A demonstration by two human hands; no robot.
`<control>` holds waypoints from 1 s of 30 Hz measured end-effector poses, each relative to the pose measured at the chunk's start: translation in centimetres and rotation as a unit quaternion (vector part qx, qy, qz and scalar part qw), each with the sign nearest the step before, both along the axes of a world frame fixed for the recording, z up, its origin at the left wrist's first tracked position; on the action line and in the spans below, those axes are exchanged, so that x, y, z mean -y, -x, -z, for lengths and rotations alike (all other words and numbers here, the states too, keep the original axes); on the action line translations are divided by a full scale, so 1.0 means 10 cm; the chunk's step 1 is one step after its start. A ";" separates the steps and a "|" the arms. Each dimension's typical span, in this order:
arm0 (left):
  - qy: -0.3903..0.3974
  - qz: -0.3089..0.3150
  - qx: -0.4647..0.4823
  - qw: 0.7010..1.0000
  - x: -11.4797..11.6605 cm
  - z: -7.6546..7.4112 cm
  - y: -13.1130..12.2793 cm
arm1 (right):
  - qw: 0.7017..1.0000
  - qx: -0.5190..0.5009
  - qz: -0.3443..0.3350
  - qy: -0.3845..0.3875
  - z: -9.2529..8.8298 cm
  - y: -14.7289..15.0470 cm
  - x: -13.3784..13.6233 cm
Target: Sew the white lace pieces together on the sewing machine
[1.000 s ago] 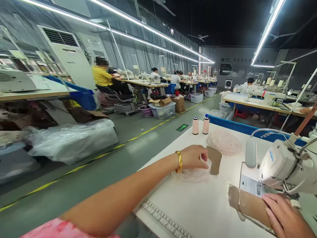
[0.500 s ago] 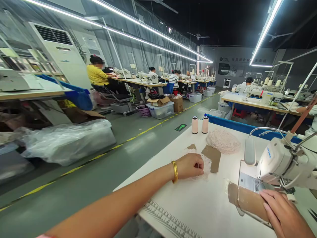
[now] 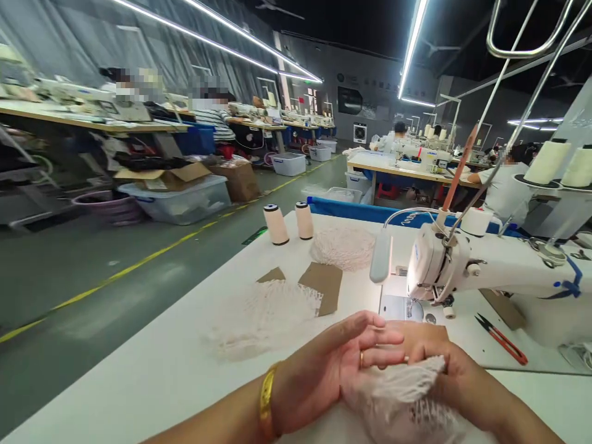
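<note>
Both hands meet low in the head view, in front of the white sewing machine (image 3: 467, 265). My left hand (image 3: 333, 367), with a gold bangle at the wrist, lies palm up with fingers stretched, cradling a piece of pale lace (image 3: 402, 394). My right hand (image 3: 444, 364) is closed over the same lace and presses it onto a brown card piece (image 3: 428, 330) beneath. A flat pile of pale lace (image 3: 266, 314) lies on the white table (image 3: 152, 376) to the left of my hands.
Brown card pieces (image 3: 324, 283), two thread cones (image 3: 276, 224), and a mound of lace (image 3: 343, 246) sit further back. Red snips (image 3: 502, 338) lie right of the needle. People at sewing tables and a storage bin (image 3: 180, 197) line the aisle left.
My left hand left the lace pile and came right with a piece of lace to meet my right hand at the card. The view swung to the right.
</note>
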State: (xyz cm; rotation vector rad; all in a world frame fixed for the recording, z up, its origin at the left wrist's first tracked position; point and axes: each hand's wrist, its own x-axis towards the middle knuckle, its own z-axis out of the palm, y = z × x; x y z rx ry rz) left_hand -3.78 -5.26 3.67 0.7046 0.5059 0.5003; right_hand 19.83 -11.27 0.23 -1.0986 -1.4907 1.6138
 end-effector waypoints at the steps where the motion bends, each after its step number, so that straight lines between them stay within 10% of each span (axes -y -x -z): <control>1: -0.009 0.018 -0.034 0.999 -0.04 0.04 -0.02 | 0.999 -0.010 -0.010 0.048 0.00 -0.01 -0.01; 7: -0.168 0.160 -0.213 0.949 -0.24 0.10 -0.21 | 0.993 0.086 0.061 0.047 0.04 -0.08 -0.10; 14: -0.464 0.125 -0.306 0.822 -0.36 0.07 -0.41 | 0.965 0.210 0.116 -0.103 -0.03 -0.02 -0.11; 30: -0.488 0.088 -0.168 0.852 -0.34 0.23 -0.40 | 0.948 0.219 0.160 -0.168 0.00 -0.01 -0.02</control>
